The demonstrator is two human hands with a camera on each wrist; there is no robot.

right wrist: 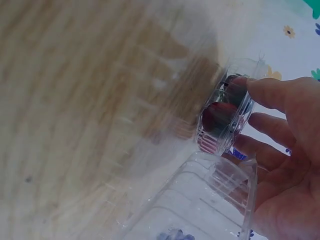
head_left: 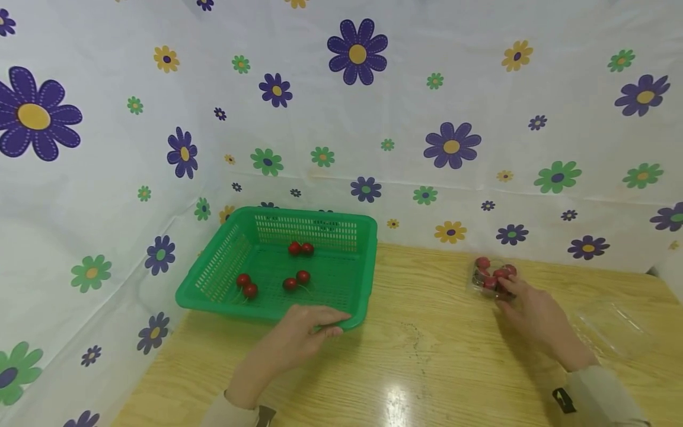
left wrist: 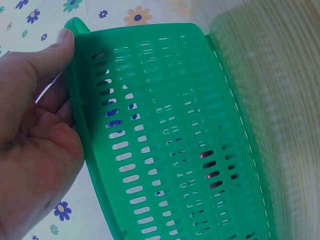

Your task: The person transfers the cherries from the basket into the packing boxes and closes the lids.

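A green plastic basket [head_left: 368,261] with slotted sides stands on the left of the table. Inside it lie several red cherries [head_left: 290,284], in pairs joined at the stems. My left hand [head_left: 299,338] grips its near right corner; in the left wrist view the thumb [left wrist: 62,42] lies on the rim and the other fingers curl underneath. Over on the right, my right hand [head_left: 539,320] reaches to a small clear plastic box [head_left: 475,287] filled with dark red cherries [head_left: 488,281]. Its fingertips touch the fruit at the box's near right side, thumb and fingers spread apart.
A clear plastic lid [head_left: 613,326] rests on the wooden table [head_left: 453,356], right of my right hand. White flower-patterned cloth [head_left: 405,107] rises behind the table and along its left side, close to the basket.
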